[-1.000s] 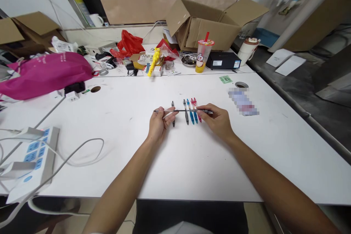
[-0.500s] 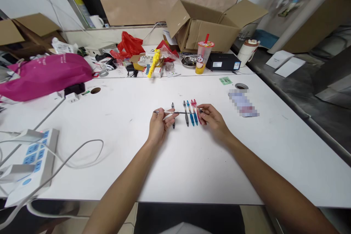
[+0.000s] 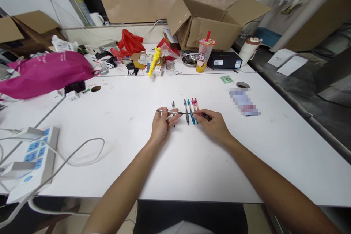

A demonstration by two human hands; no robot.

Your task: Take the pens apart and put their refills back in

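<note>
My left hand (image 3: 159,127) pinches a thin pen refill (image 3: 182,113) between thumb and fingers, its clear-and-black length pointing right. At the refill's right end are the fingertips of my right hand (image 3: 216,127). A black pen part (image 3: 206,116) lies in that right hand, mostly covered by the fingers. Behind the hands, click pens rest on the table: a black one (image 3: 173,105) by the left fingers, then a grey one (image 3: 187,113), a blue one (image 3: 189,105) and red ones (image 3: 193,102). My right hand partly hides the blue and red pens.
The white table (image 3: 115,157) carries a power strip (image 3: 46,161) with looping cables at the left and a pink bag (image 3: 52,73). Along the back stand a drink cup (image 3: 204,55), a black box (image 3: 225,60) and a cardboard box (image 3: 211,31). A blurred-out rectangle (image 3: 244,102) lies at right.
My right hand has moved left, bringing its fingertips to the refill's right end and showing more of the black part. My left hand keeps hold of the refill and has shifted slightly right.
</note>
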